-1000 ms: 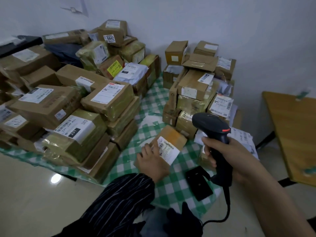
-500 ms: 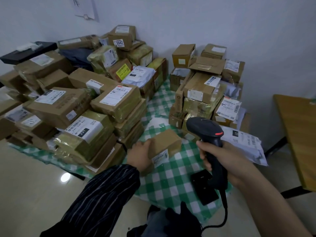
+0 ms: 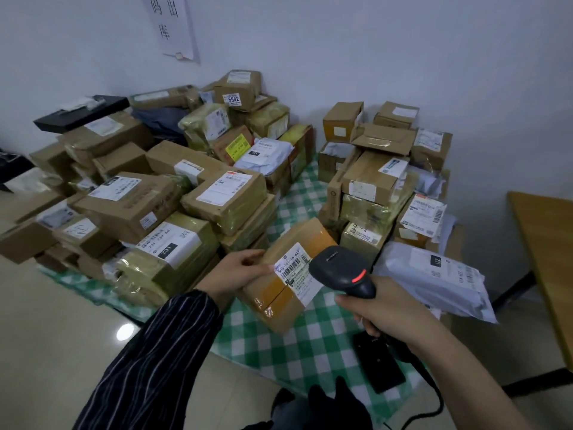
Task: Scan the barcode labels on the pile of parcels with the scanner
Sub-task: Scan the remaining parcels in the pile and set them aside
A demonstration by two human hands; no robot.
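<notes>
Centrally, parcel (image 3: 274,301) in left fingers (image 3: 252,259), scanner (image 3: 339,268) beside label (image 3: 296,271)

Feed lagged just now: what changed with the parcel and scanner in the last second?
The left grip lowered the small parcel, then raised it, label up, next to the scanner. The right grip kept holding the scanner; the piles stayed put.

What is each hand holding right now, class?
Left hand: holding the brown parcel.
Right hand: gripping the scanner.
</notes>
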